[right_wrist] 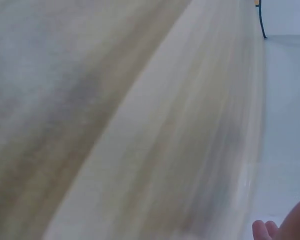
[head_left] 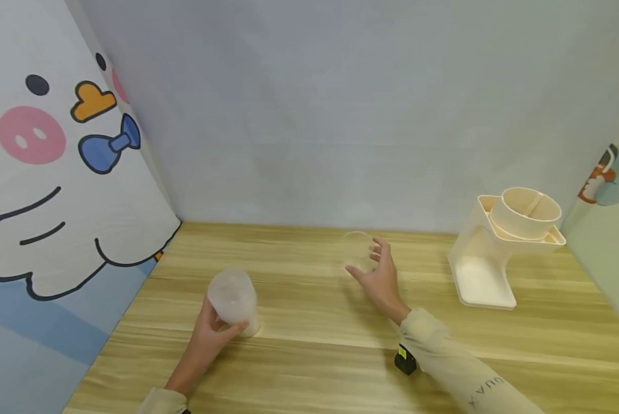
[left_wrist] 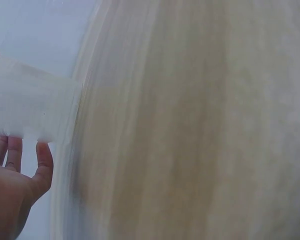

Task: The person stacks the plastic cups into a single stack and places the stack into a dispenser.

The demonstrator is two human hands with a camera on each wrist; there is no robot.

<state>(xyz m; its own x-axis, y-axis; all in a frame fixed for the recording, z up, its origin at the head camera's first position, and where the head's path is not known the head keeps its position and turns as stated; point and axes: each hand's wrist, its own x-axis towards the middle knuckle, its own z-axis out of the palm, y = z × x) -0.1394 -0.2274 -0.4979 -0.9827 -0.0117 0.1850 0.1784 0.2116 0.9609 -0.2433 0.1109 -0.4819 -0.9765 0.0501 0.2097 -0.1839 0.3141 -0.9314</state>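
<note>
My left hand grips a whitish, frosted cup at the left of the wooden table. In the left wrist view, the fingers curl against the side of that cup. Farther back, near the table's middle, my right hand holds a clear, see-through cup between thumb and fingers. Only its rim and faint walls show against the wood. Just a part of the right hand appears at the lower right of the right wrist view, beside the faint clear cup.
A cream-coloured stand with a round, open-topped holder is at the table's right rear. Behind the table hangs a pale backdrop. A cartoon-printed cloth borders the left side.
</note>
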